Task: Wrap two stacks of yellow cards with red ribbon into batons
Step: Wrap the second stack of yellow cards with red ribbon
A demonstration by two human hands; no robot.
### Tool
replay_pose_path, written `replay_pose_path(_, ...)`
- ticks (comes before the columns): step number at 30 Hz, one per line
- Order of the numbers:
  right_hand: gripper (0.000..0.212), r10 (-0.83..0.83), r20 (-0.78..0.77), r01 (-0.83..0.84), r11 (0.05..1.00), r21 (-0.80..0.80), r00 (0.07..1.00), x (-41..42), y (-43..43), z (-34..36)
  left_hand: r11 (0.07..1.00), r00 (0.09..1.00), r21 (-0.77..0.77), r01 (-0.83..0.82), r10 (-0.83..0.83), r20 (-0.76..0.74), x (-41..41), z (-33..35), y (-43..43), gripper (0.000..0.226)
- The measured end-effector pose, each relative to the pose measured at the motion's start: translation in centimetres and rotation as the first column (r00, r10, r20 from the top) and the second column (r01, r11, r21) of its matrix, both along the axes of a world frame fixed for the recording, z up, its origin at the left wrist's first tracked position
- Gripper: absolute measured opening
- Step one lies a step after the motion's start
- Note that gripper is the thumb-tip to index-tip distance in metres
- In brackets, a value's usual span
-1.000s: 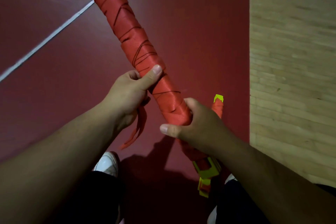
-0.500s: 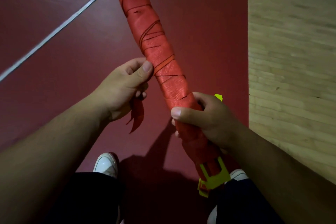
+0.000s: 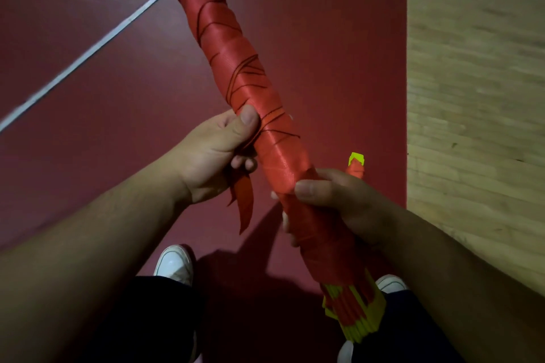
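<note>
A long baton [image 3: 227,47] wrapped in red ribbon runs from the top centre down to the lower right, where yellow card ends [image 3: 358,320] stick out. My right hand [image 3: 339,203] grips its lower part. My left hand [image 3: 218,153] pinches the ribbon against the baton's middle with the thumb on top, and the loose red ribbon tail [image 3: 244,203] hangs below that hand. A second wrapped baton [image 3: 356,163] with a yellow tip shows just behind my right hand, mostly hidden.
Below is a dark red floor [image 3: 88,127] with a white line [image 3: 88,56] crossing at the left. Light wooden flooring [image 3: 477,97] fills the right side. My two white shoes [image 3: 174,264] and dark trousers are at the bottom.
The baton has slid up and away, its yellow top end leaving the frame. My left hand shifted along it and now pinches the ribbon again; more yellow card ends show at the bottom.
</note>
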State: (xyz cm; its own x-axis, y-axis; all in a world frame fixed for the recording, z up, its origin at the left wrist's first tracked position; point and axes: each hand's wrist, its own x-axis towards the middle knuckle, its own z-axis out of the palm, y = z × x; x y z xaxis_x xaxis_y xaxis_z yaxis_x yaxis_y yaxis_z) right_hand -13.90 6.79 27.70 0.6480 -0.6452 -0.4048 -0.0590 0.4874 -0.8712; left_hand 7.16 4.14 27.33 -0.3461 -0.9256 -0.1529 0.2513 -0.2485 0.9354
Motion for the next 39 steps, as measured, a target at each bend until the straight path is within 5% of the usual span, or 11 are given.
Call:
replay_pose_path(2, 0.066, -0.011, -0.055, 0.010, 1.000, -0.018, 0.998, 0.1, -0.2, -0.3, 0.995, 0.994, 0.011, -0.099, 0.099, 0.039, -0.4, -0.2, 0.1, 0.109)
replay_pose_path(5, 0.052, -0.068, -0.246, 0.014, 0.977, -0.214, 0.967, 0.7, -0.4, -0.5, 0.964, 0.956, 0.046, -0.263, 0.254, 0.146, -0.9, 0.0, 0.1, 0.056)
replay_pose_path(7, 0.039, -0.137, -0.438, -0.045, 0.924, -0.380, 0.888, 1.2, -0.3, -0.8, 0.939, 0.907, 0.021, -0.345, 0.327, 0.267, -1.0, -0.1, 0.0, 0.043)
replay_pose_path(11, 0.067, -0.163, -0.657, -0.191, 0.881, -0.432, 0.736, 1.6, 0.4, -1.5, 0.887, 0.828, -0.053, -0.459, 0.448, 0.338, -1.8, -0.6, 0.4, 0.042)
replay_pose_path(13, 0.069, -0.207, -0.651, -0.168, 0.869, -0.465, 0.730, 1.6, 0.5, -1.7, 0.871, 0.817, -0.069, -0.486, 0.480, 0.320, -2.4, -0.7, 0.6, 0.042)
replay_pose_path(19, 0.031, -0.303, -0.590, -0.105, 0.824, -0.557, 0.749, 1.5, 0.2, -1.1, 0.917, 0.869, -0.117, -0.381, 0.398, 0.292, -1.8, 0.1, 0.1, 0.049)
replay_pose_path(29, 0.023, -0.315, -0.420, 0.066, 0.858, -0.510, 0.851, 1.3, 0.3, -1.3, 0.956, 0.927, -0.206, -0.210, 0.261, 0.268, -0.5, -0.1, -0.2, 0.031)
replay_pose_path(39, 0.055, -0.068, -0.096, 0.046, 0.975, -0.218, 0.993, 1.1, 0.6, -0.7, 0.977, 0.974, -0.208, -0.051, 0.095, 0.206, 0.3, 0.9, -0.3, 0.054)
